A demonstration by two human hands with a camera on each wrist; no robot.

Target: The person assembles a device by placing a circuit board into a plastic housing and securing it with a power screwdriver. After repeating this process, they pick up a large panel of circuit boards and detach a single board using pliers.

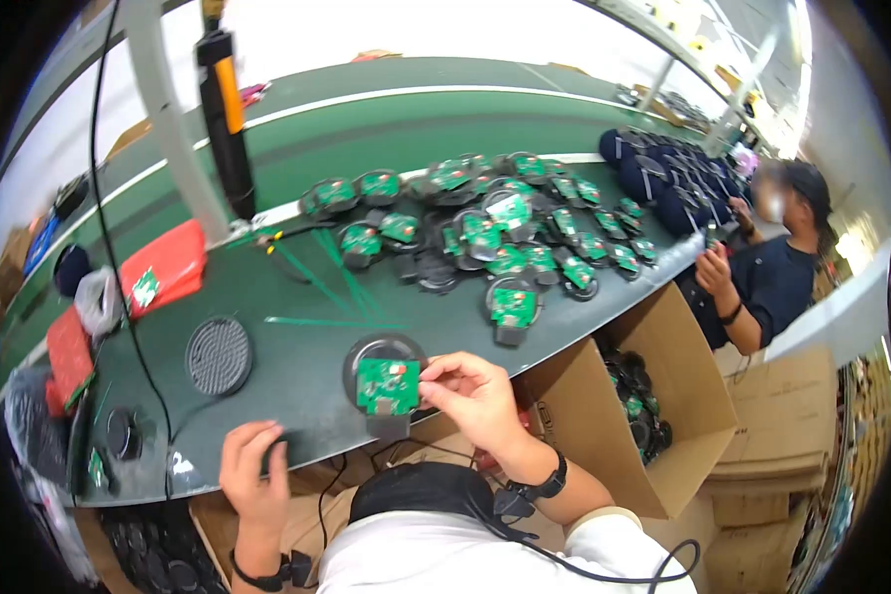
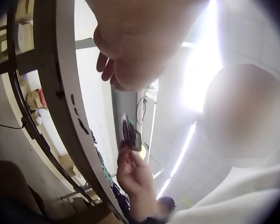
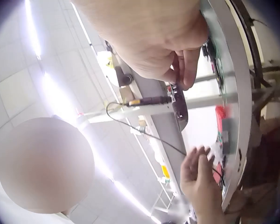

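Note:
My right hand [image 1: 480, 401] pinches the right edge of a round black housing [image 1: 386, 346] with a green circuit board [image 1: 387, 385] on its face. A grey block sits at its lower end. In the right wrist view the housing [image 3: 179, 109] appears edge-on below the fingertips. My left hand [image 1: 252, 470] is at the table's front edge, left of the housing. Its fingers are bent, with a small black piece [image 1: 274, 450] between thumb and forefinger; the fingers partly hide it. The left wrist view shows mainly the back part of this hand.
Many similar board-bearing housings [image 1: 513, 307] are heaped across the table [image 1: 297, 386]. A round ribbed black disc [image 1: 219, 355] lies left. An orange-black tool [image 1: 226, 119] hangs above beside a cable. An open carton [image 1: 589, 426] stands front right. Another person [image 1: 777, 277] works at right.

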